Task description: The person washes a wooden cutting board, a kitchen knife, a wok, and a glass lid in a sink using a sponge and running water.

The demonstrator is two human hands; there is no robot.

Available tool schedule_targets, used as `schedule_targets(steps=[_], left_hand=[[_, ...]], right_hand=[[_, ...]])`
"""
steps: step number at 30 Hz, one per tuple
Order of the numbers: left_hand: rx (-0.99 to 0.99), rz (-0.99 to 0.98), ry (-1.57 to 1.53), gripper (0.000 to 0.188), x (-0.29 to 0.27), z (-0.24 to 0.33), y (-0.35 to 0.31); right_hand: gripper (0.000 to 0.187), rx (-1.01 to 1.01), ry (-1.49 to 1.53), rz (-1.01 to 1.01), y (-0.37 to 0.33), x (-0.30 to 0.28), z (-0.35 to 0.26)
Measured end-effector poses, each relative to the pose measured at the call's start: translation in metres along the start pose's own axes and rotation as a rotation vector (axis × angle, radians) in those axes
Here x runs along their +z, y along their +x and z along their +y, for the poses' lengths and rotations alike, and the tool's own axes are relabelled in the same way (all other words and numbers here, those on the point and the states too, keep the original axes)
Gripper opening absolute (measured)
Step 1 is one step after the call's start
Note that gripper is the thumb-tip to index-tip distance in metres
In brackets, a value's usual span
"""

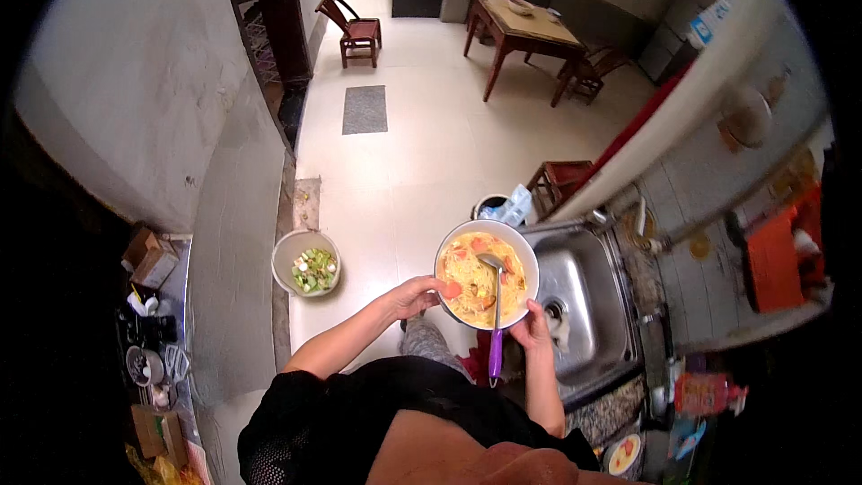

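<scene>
My left hand (416,296) and my right hand (532,328) carry a large white bowl (532,262) between them, each closed on its rim and side. Inside the bowl is noodle soup (469,271), yellowish, with red tomato-like pieces. A metal ladle (497,292) rests in it, its purple handle leaning over the near rim toward me. By my left thumb shows a round orange-pink patch; whether it is food or part of the bowl, I cannot tell. Both hands' undersides are hidden.
A steel sink (588,305) adjoins the bowl on the right. On the floor at left stands a pale bucket (285,280) with vegetable scraps. Ahead are a wooden chair (361,30), a table (525,22) and a grey mat (365,110). A small bowl (622,454) sits lower right.
</scene>
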State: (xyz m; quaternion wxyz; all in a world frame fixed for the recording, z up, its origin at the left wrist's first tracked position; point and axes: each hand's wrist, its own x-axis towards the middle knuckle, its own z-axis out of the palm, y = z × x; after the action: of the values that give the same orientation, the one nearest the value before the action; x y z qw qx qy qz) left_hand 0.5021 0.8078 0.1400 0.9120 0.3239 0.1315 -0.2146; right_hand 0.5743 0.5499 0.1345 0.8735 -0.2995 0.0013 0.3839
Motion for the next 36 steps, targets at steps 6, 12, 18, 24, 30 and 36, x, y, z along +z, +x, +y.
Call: schedule_targets(steps=[6, 12, 18, 24, 30, 36], left_hand=[[0.067, 0.107, -0.042, 0.038, -0.064, 0.128, 0.067], [0.168, 0.164, -0.095, 0.037, -0.087, 0.254, 0.155], [0.128, 0.125, -0.089, 0.041, -0.132, 0.367, 0.307], [0.058, 0.004, 0.008, 0.059, -0.14, 0.467, 0.485], [-0.098, -0.013, 0.103, 0.053, -0.116, 0.563, 0.664], [-0.199, -0.155, 0.047, 0.03, -0.135, 0.625, 0.88]], right_hand=[[0.067, 0.169, -0.05, -0.029, 0.191, 0.004, -0.035], [0.07, 0.196, -0.077, -0.172, 0.352, 0.06, -0.1], [0.066, 0.159, -0.072, -0.156, 0.51, 0.026, -0.17], [0.06, 0.006, -0.002, 0.003, 0.63, -0.039, -0.267], [0.056, -0.141, 0.045, 0.109, 0.739, -0.085, -0.378], [0.056, -0.042, 0.021, 0.094, 0.912, -0.189, -0.518]])
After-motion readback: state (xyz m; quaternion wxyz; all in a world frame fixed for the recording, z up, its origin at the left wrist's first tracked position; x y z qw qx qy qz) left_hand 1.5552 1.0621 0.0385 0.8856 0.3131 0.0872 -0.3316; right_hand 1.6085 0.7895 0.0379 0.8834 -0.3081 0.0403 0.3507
